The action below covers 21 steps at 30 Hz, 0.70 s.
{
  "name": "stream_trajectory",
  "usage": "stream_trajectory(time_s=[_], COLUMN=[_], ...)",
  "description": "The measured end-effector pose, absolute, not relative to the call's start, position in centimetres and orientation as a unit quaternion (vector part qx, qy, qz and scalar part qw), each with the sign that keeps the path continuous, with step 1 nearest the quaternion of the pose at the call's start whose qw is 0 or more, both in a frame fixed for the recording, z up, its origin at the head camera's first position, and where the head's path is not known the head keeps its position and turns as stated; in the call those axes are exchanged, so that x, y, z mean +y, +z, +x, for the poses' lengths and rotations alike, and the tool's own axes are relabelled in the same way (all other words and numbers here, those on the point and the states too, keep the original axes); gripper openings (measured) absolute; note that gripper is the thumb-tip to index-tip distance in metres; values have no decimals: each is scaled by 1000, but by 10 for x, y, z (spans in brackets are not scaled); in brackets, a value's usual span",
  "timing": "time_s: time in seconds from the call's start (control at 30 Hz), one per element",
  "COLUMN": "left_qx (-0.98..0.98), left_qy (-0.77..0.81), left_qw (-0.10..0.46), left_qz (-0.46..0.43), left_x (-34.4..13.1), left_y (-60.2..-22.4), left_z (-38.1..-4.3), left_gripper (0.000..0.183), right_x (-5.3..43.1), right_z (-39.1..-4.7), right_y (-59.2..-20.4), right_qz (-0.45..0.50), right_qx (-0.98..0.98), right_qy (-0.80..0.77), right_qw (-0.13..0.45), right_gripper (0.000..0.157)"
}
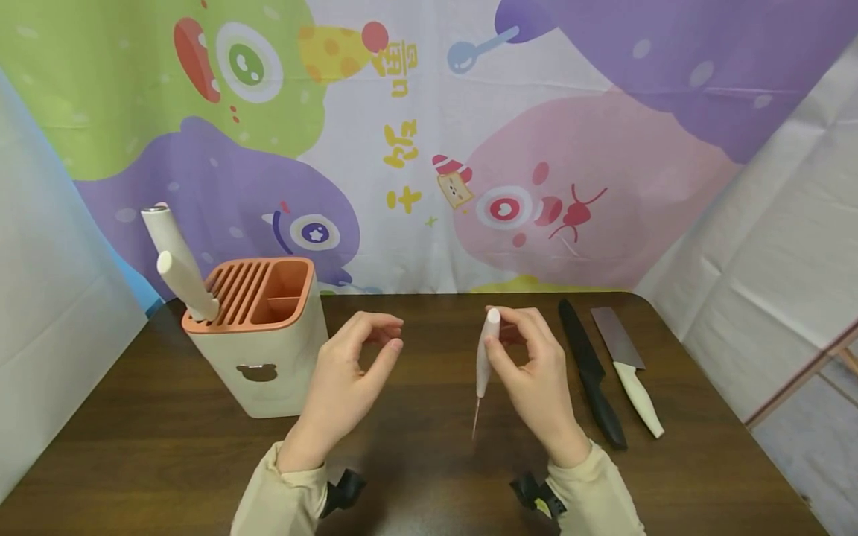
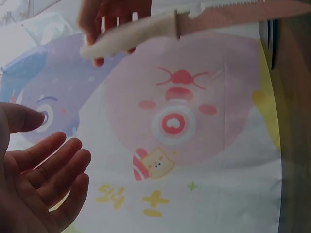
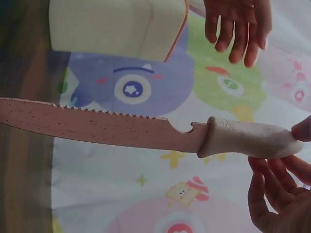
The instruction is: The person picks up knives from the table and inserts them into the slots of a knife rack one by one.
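My right hand (image 1: 536,365) pinches the end of a knife's pale handle (image 1: 487,357) between thumb and fingers, and the blade hangs point down over the table. In the right wrist view the knife (image 3: 112,126) shows a speckled blade with a serrated stretch and a notch near the handle. My left hand (image 1: 348,372) holds nothing; its fingers are loosely bent and apart from the knife, left of it. Close to that hand stands a cream knife block (image 1: 281,380) with an orange slotted top; two white-handled tools (image 1: 170,246) stand in its left slots.
On the table (image 1: 415,461), right of my right hand, lie a black knife (image 1: 593,380) and a cleaver (image 1: 626,365) with a cream handle. A cartoon-printed curtain (image 1: 402,246) hangs behind the table's back edge. A wooden bar (image 1: 804,372) is at the far right.
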<state>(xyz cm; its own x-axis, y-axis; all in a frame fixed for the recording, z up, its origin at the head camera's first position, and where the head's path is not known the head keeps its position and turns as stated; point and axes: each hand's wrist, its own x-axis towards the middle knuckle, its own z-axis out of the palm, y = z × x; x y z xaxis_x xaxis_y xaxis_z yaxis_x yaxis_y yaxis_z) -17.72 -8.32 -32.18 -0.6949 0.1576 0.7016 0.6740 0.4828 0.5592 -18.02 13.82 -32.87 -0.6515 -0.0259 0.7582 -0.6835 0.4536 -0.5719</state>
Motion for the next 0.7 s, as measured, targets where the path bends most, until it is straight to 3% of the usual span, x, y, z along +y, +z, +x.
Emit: stream_trajectory(time_s=[0.5, 0.7], left_qx=[-792, -797], left_qy=[-475, -471], left_qw=[201, 187], left_qz=[-327, -328], left_x=[-62, -56], left_y=[-331, -334], left_z=[-175, -176], left_gripper=[27, 32], right_x=[122, 121], right_z=[-174, -172], right_y=[-321, -320], right_qz=[244, 253], right_qx=[-771, -775], right_qy=[499, 494], right_qw=[311, 303], right_gripper=[30, 30])
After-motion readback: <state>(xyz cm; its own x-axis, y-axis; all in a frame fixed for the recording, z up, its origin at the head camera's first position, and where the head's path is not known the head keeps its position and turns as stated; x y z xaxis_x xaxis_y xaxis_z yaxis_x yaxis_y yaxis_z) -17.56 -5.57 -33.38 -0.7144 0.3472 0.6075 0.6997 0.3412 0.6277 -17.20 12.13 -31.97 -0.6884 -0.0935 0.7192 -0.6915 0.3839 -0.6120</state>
